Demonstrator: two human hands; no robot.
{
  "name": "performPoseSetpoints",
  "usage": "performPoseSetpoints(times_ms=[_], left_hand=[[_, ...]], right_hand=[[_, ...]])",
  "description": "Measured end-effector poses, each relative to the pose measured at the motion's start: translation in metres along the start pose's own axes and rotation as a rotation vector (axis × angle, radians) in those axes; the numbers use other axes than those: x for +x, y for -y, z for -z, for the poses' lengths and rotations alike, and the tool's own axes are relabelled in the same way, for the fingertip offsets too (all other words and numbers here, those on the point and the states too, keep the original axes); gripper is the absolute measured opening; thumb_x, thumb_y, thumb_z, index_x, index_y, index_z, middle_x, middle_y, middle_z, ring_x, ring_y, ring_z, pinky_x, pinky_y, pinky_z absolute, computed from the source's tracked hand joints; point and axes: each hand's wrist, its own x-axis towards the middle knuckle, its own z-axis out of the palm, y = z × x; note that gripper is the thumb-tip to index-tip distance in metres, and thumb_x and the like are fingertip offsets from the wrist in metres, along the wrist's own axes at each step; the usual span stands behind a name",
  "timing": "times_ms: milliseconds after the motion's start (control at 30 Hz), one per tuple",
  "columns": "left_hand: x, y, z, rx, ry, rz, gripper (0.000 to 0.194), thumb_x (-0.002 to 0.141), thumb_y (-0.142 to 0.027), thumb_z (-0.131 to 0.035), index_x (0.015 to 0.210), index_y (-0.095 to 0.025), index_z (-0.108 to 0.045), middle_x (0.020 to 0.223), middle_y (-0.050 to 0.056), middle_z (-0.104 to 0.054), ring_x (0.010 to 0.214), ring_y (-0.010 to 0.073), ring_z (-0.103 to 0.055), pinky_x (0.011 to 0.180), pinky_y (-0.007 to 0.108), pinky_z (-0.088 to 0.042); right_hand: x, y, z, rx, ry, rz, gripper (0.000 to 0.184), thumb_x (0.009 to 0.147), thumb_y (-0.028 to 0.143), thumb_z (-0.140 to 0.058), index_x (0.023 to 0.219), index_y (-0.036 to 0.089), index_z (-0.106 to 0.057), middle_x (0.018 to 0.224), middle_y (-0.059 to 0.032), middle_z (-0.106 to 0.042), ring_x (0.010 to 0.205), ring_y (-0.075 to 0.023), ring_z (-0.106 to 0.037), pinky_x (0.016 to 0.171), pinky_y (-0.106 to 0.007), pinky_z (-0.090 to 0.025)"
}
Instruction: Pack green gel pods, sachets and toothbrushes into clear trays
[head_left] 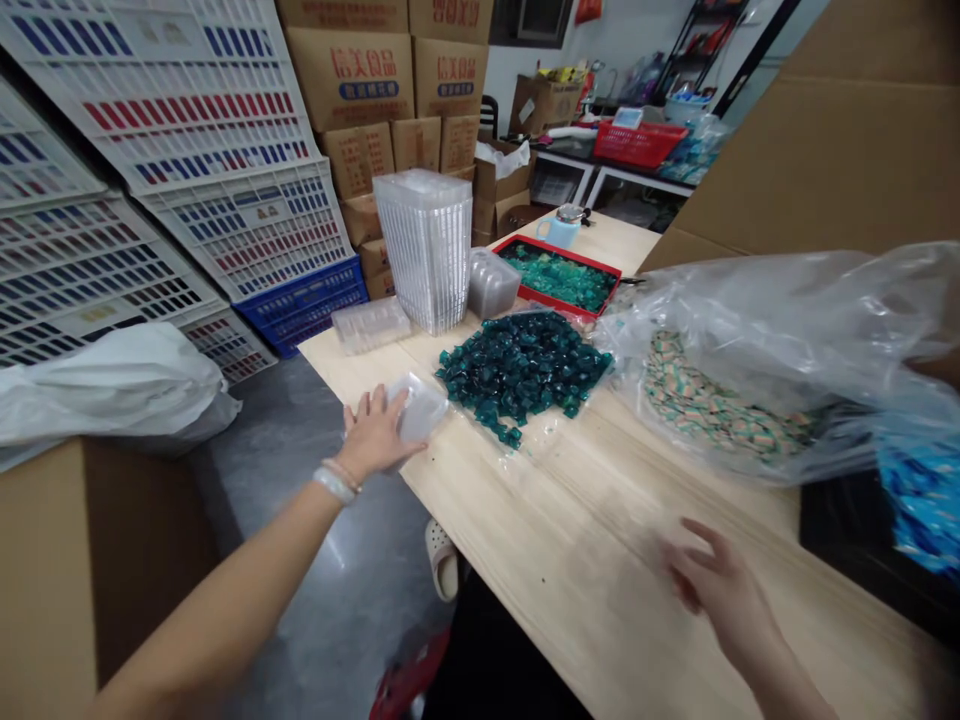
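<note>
My left hand (381, 432) reaches to the table's left edge, fingers spread, touching a clear plastic tray (424, 408). To the right of that tray lies a heap of glossy dark teal chunks (525, 365) on a clear sheet. Over the bare wood at the front right hovers my right hand (709, 575), slightly blurred, its fingers loosely bent and apart with nothing visible in them. A tall stack of clear plastic trays (426, 255) stands behind the heap, with a lower stack (491, 283) beside it and a clear tray (371, 325) lying to its left.
A red-rimmed tray (559, 300) of lighter green pieces and a light blue mug (559, 230) stand farther back. On the right, a clear bag (735, 400) contains patterned small packets, near blue packaging (922, 490). White crates (247, 220) and cardboard boxes (360, 80) rise at the left.
</note>
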Motion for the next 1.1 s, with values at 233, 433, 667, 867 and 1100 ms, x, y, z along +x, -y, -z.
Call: performPoseSetpoints(times_ms=[233,433,667,867,1100], left_hand=[[-0.056,-0.016,-0.015,-0.009,0.221,-0.470,0.085,0.055,-0.054,-0.065,0.128,-0.035,-0.026,0.141,0.007,-0.017,0.124,0.0300,-0.022,0.097,0.045,-0.023],[-0.033,-0.032,-0.027,-0.093,0.235,-0.727,0.085,0.053,-0.052,-0.068,0.127,-0.035,-0.029,0.139,0.009,-0.021,0.122,0.0307,-0.024,0.095,0.045,-0.024],[-0.019,-0.023,-0.033,-0.072,0.209,-0.802,0.077,0.061,-0.058,-0.058,0.128,-0.037,-0.028,0.138,0.010,-0.022,0.120,0.0309,-0.027,0.093,0.043,-0.025],[-0.019,-0.024,-0.033,-0.023,0.198,-0.826,0.077,0.062,-0.053,-0.060,0.129,-0.036,-0.025,0.138,0.010,-0.022,0.118,0.0306,-0.028,0.092,0.041,-0.025],[-0.020,-0.024,-0.030,-0.004,0.204,-0.831,0.077,0.063,-0.048,-0.063,0.129,-0.034,-0.025,0.138,0.009,-0.021,0.117,0.0303,-0.030,0.093,0.041,-0.025]], right_hand=[[-0.019,0.036,-0.023,-0.698,-0.184,0.861,0.034,0.077,0.041,-0.044,0.100,0.018,-0.054,0.092,-0.0141,-0.058,0.086,-0.0284,-0.055,0.071,-0.044,-0.044],[-0.019,0.092,-0.146,-0.734,0.710,1.262,0.014,0.076,0.027,-0.056,0.087,0.021,-0.062,0.086,-0.0058,-0.060,0.088,-0.0205,-0.051,0.075,-0.034,-0.041],[-0.005,0.099,-0.146,-0.717,0.817,1.185,0.011,0.078,0.024,-0.053,0.077,0.020,-0.063,0.079,-0.0030,-0.060,0.083,-0.0172,-0.052,0.074,-0.031,-0.039],[-0.011,0.105,-0.150,-0.769,0.811,1.172,0.008,0.077,0.019,-0.055,0.075,0.019,-0.063,0.077,-0.0027,-0.061,0.081,-0.0170,-0.052,0.073,-0.030,-0.038],[-0.010,0.110,-0.149,-0.843,0.852,1.187,0.009,0.078,0.019,-0.053,0.076,0.017,-0.063,0.078,-0.0028,-0.061,0.081,-0.0154,-0.053,0.073,-0.027,-0.037]])
